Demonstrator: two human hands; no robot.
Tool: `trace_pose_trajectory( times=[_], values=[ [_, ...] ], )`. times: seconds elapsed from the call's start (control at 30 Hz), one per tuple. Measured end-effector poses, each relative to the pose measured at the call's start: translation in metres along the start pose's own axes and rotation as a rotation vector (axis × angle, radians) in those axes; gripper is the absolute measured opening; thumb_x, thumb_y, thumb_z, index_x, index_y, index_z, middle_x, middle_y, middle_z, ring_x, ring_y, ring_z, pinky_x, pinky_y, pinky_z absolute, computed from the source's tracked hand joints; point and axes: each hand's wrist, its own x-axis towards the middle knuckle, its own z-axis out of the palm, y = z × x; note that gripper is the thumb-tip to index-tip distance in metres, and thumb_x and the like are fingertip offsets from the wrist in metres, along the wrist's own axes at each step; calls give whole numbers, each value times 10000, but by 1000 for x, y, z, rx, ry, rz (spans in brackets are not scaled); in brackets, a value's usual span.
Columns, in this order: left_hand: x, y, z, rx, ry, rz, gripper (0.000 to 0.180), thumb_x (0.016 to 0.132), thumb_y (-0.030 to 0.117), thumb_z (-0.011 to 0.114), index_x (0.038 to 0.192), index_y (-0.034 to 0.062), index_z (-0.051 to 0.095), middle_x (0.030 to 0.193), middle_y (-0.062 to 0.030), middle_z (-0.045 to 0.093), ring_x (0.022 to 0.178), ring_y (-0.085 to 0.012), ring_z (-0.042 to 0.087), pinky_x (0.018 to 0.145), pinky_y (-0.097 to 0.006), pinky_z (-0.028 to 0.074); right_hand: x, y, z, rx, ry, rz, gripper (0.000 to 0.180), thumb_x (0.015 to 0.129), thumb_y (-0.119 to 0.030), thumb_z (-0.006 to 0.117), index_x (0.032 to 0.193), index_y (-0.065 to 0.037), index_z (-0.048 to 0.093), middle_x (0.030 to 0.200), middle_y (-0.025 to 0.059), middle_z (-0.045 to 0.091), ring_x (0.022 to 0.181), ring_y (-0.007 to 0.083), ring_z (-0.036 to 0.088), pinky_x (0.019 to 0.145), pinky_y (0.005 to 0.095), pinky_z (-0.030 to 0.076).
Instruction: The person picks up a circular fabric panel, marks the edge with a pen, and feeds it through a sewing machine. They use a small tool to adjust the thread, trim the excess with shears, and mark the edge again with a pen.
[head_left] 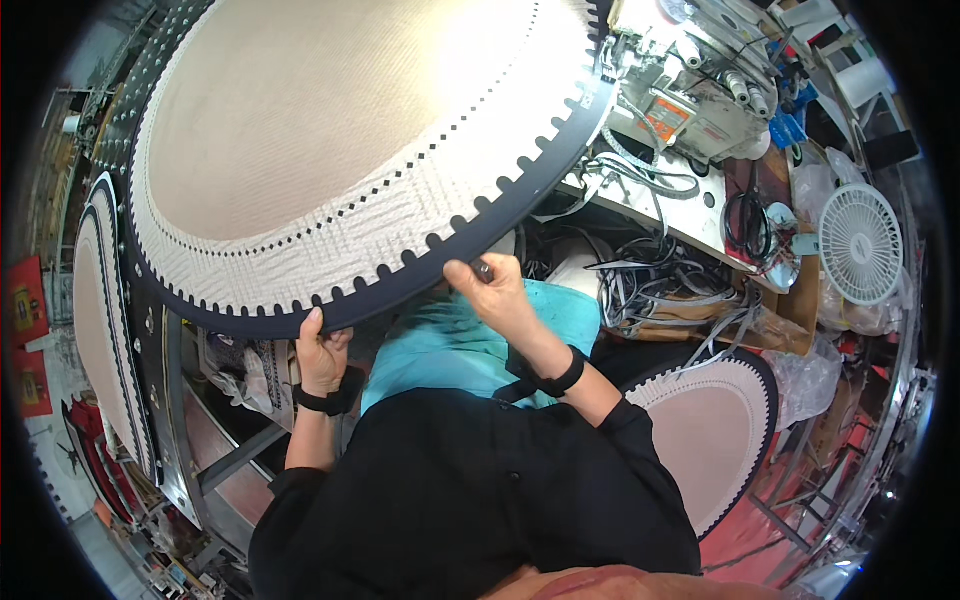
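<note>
Mat: large oval woven mat [340, 130], beige centre, pale textured band, dark navy toothed border; held up in front of the person, filling the upper left of the view.
Border: lower navy edge is gripped at two spots, well apart.
Left hand: left hand [322, 352] is closed on the border from below, fingertips wrapped over the rim; black wristband is worn.
Right hand: right hand [497, 290] is pinched on the border further right; a small dark object sits at the fingertips, kind cannot be told. Black wristband is worn too.
Lap: turquoise cloth [450, 340] is spread below the hands, above a black sleeve and top.
Machine: white sewing machine [690, 90] is seen upper right on a white work table [700, 215], just beside the mat's right edge.
Offcuts: tangle of grey strips and cords [660, 290] is piled under the table.
Fan: small white fan [860, 245] is placed at far right.
Other mats: second oval mat [715, 435] lies lower right; more are stacked on edge at far left [100, 330].
</note>
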Motion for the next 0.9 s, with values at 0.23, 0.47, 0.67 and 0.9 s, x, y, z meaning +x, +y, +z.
trace_pose_trajectory(
  times=[0.23,0.47,0.67,0.9],
  values=[
    [6,-21,29,82,-206,-53,181,875,217,495,871,40,536,674,-6,511,511,-74,373,473,-211,313,25,-16,-13,-4,234,-72,324,885,-194,581,641,20,577,537,-10,530,476,51,480,425,213,378],
    [16,-36,69,123,-243,-116,216,894,257,475,899,46,522,628,23,409,511,-65,308,466,-207,257,49,-18,-44,-138,269,-116,267,904,-185,549,713,1,559,586,-27,495,520,46,453,460,206,385],
    [27,-49,99,149,-279,-120,253,904,272,466,978,34,511,642,25,400,518,-56,300,462,-198,249,78,-25,-62,-279,429,-391,299,860,-153,598,654,57,542,536,18,487,507,63,380,438,258,319],
    [27,-52,101,197,-220,-95,300,919,315,445,1050,54,512,711,2,479,546,-82,360,475,-209,278,94,-22,-76,-283,463,-259,305,838,-159,605,655,73,533,533,125,491,490,164,420,471,317,353]
  ],
)
